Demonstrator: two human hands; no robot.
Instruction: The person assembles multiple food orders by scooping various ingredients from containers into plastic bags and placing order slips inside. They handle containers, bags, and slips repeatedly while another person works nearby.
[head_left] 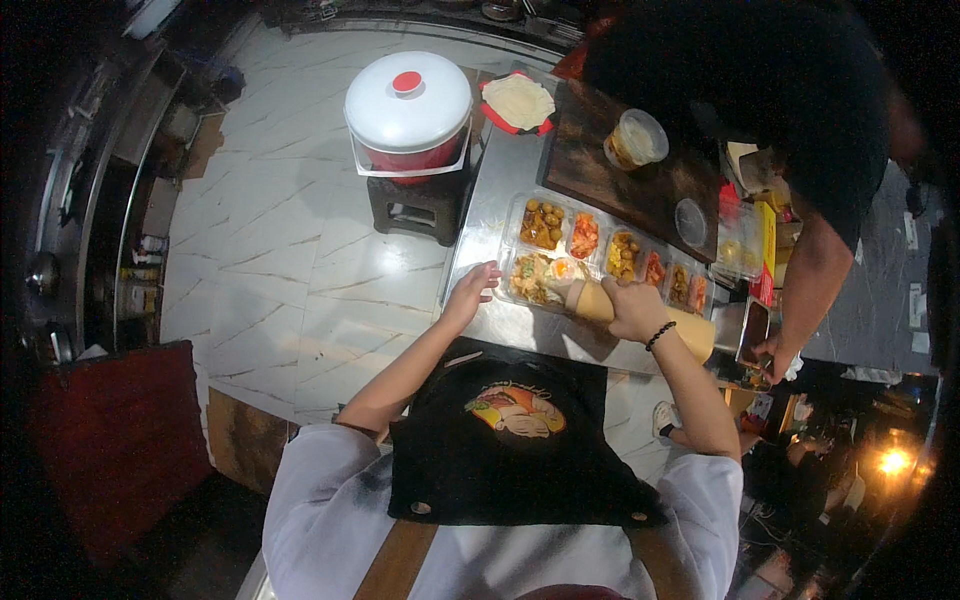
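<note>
My right hand (634, 308) grips a tan squeeze bottle (692, 332) held sideways, its nozzle end (578, 297) pointing at a clear divided meal tray (512, 222) filled with fried balls, rice and red sauce. Resting on the steel counter (500, 180), my left hand (472, 290) has its fingertips touching the tray's near left corner. A second and third filled tray (655, 268) sit in a row to the right. A black beaded band is on my right wrist.
Another person in black (790, 110) leans over the counter, a hand holding a phone (755, 335). A dark wooden board (600, 175) carries a lidded tub (636, 138). A red pot with white lid (408, 110) stands on a stool. A flatbread lies in a red holder (517, 102).
</note>
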